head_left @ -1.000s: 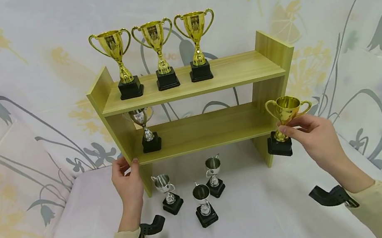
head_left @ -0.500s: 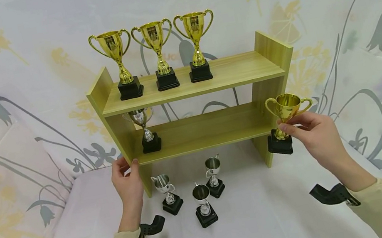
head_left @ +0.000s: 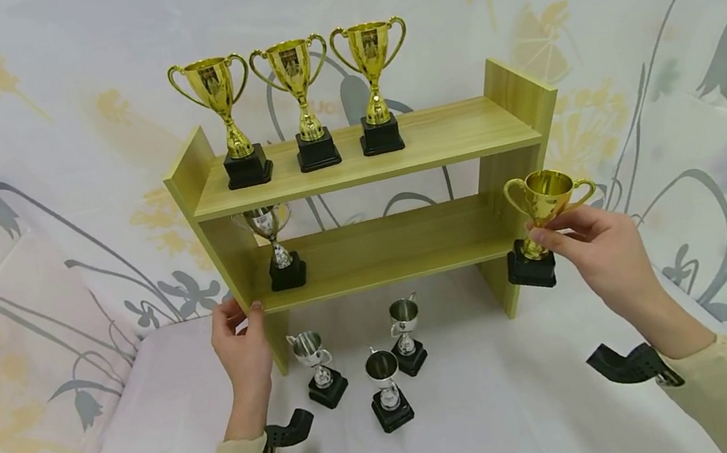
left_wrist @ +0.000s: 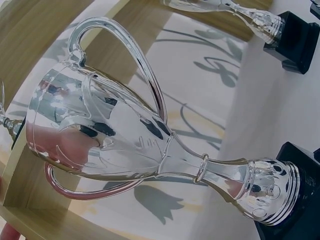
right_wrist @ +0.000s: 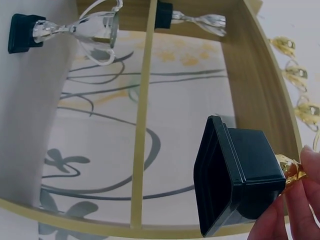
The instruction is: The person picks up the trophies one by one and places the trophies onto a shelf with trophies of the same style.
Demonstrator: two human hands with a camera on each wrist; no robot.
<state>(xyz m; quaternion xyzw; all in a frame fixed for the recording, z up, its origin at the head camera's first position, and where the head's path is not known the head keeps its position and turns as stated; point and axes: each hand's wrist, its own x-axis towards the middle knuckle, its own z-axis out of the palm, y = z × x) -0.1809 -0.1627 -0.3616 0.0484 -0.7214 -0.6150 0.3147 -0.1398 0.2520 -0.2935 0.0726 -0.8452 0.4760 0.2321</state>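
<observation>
My right hand (head_left: 602, 255) pinches a gold trophy cup (head_left: 544, 198) by its stem, in front of the wooden shelf's right side. The trophy's black base (right_wrist: 240, 175) hangs in the air, its hollow underside showing in the right wrist view. My left hand (head_left: 244, 358) grips the left side panel of the wooden shelf (head_left: 362, 176), thumb at the front edge. Three gold trophies (head_left: 306, 100) stand in a row on the top board. A silver trophy (head_left: 282, 252) stands at the left of the middle board. A silver trophy (left_wrist: 115, 130) fills the left wrist view.
On the white cloth (head_left: 482, 415) below and in front of the shelf stand three small silver trophies: one at the left (head_left: 319, 370), one nearer me (head_left: 388, 391) and one farther back (head_left: 407, 335). A flower-print backdrop (head_left: 58, 85) hangs behind.
My right hand has lifted the gold trophy slightly. The left hand, the shelf and the other trophies have stayed where they were.
</observation>
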